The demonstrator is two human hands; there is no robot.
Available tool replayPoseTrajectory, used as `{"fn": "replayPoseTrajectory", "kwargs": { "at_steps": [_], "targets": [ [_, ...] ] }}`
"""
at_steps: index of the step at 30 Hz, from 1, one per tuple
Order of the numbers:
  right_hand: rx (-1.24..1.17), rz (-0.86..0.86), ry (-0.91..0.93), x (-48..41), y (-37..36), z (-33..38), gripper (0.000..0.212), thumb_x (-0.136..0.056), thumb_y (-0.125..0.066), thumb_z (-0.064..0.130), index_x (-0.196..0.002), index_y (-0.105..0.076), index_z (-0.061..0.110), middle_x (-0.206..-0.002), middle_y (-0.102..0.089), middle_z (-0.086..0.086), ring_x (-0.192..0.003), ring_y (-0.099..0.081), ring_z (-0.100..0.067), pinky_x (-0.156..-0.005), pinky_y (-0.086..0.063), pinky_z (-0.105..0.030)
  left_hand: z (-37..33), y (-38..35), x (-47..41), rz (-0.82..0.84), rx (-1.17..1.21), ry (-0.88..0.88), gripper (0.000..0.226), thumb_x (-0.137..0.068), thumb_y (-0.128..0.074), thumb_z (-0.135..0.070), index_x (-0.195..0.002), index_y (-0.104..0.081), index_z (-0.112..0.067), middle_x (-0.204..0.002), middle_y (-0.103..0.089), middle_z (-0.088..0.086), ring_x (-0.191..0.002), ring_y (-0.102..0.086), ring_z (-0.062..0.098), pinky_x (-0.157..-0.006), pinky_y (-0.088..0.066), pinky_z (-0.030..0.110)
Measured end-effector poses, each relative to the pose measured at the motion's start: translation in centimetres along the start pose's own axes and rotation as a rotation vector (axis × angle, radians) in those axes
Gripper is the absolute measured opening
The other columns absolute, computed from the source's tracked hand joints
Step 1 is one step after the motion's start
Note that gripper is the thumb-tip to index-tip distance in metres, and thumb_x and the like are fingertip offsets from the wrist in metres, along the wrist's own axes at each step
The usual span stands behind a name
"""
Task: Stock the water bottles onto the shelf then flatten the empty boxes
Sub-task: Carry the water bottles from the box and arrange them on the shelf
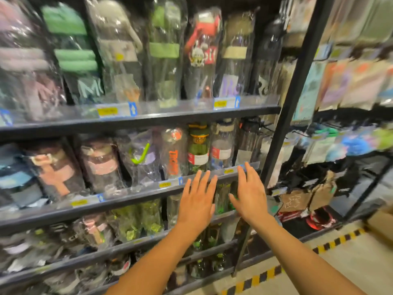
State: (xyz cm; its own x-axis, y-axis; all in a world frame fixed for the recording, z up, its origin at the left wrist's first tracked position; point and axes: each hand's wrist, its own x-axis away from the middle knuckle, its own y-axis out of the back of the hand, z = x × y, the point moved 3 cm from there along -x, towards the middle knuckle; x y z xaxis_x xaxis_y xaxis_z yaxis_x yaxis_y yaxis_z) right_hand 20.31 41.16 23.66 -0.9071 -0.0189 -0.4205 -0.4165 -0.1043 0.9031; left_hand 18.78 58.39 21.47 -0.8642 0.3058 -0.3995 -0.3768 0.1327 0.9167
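Right of the black metal upright post (295, 92), a second rack carried blurred hanging packets in pastel card and plastic (350, 81), and lower down stood small brown paper bags (297, 200). A yellow-and-black striped tape line (340, 239) ran along the floor from the post's foot outward. At the far right of the post a brown cardboard box (380, 223) sat on the floor, with its contents out of sight.

Left of the post, dark grey metal shelves (106, 208) ran in tiers, each fronted by a clear strip with yellow price tags (164, 184). Every tier was packed with upright water bottles wrapped in clear plastic sleeves (119, 60), standing close side by side. On the middle tier, just left of the post, stood a green bottle with a dark cap and red-and-white label (198, 147), beside a clear bottle with orange lettering (173, 155).

The left hand (196, 201) and the right hand (251, 194) were raised in front of that middle tier's edge, near the post and apart from each other. Both had their fingers (198, 177) straight and spread wide, holding nothing. Whether the right fingertips touched the shelf strip could not be told. The hands partly hid the green bottles on the tier below.
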Motion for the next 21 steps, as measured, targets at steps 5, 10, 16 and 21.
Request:
{"fn": "replayPoseTrajectory", "kwargs": {
  "at_steps": [5,10,16,21],
  "targets": [
    [-0.052,-0.071,-0.009,-1.6,3.2,-0.4,0.102,-0.083,-0.083,0.039,-0.161,-0.024,0.01,-0.168,-0.02,-0.017,-0.154,-0.025,-0.037,-0.121,-0.034,-0.051,-0.4,3.2,-1.5,-0.136,0.039,-0.022,0.097,-0.087,-0.076,-0.048,-0.163,-0.022,-0.019,-0.169,-0.027,0.008,-0.156,-0.025,0.032,-0.122,-0.033,0.053],
    [-0.168,-0.115,-0.016,-4.4,3.9,-3.4,0.101,-0.085,-0.083,0.037,-0.162,-0.023,0.009,-0.169,-0.018,-0.015,-0.156,-0.02,-0.034,-0.122,-0.029,-0.048,-1.9,2.6,-4.7,-0.204,0.112,0.009,0.097,-0.087,-0.074,-0.051,-0.163,-0.023,-0.019,-0.17,-0.023,0.007,-0.157,-0.023,0.029,-0.123,-0.033,0.049],
    [-0.456,-0.032,-0.019,-9.3,1.5,-9.2,0.101,-0.092,-0.075,0.04,-0.165,-0.01,0.013,-0.172,-0.011,-0.004,-0.158,-0.009,-0.022,-0.127,-0.018,-0.039,-4.1,-1.3,-9.9,-0.139,0.415,0.279,0.1,-0.097,-0.062,-0.053,-0.166,0.003,-0.023,-0.173,0.0,-0.006,-0.16,-0.003,0.017,-0.129,-0.019,0.037],
    [-0.943,0.111,-0.195,-11.4,-2.2,-11.8,0.1,-0.094,-0.074,0.036,-0.165,-0.005,0.023,-0.172,-0.009,0.006,-0.157,-0.015,-0.016,-0.125,-0.022,-0.037,-6.3,-4.2,-13.1,-0.19,0.689,0.534,0.097,-0.098,-0.068,-0.04,-0.165,0.002,-0.025,-0.172,-0.008,-0.007,-0.158,-0.01,0.015,-0.127,-0.019,0.033]
  ]
}}
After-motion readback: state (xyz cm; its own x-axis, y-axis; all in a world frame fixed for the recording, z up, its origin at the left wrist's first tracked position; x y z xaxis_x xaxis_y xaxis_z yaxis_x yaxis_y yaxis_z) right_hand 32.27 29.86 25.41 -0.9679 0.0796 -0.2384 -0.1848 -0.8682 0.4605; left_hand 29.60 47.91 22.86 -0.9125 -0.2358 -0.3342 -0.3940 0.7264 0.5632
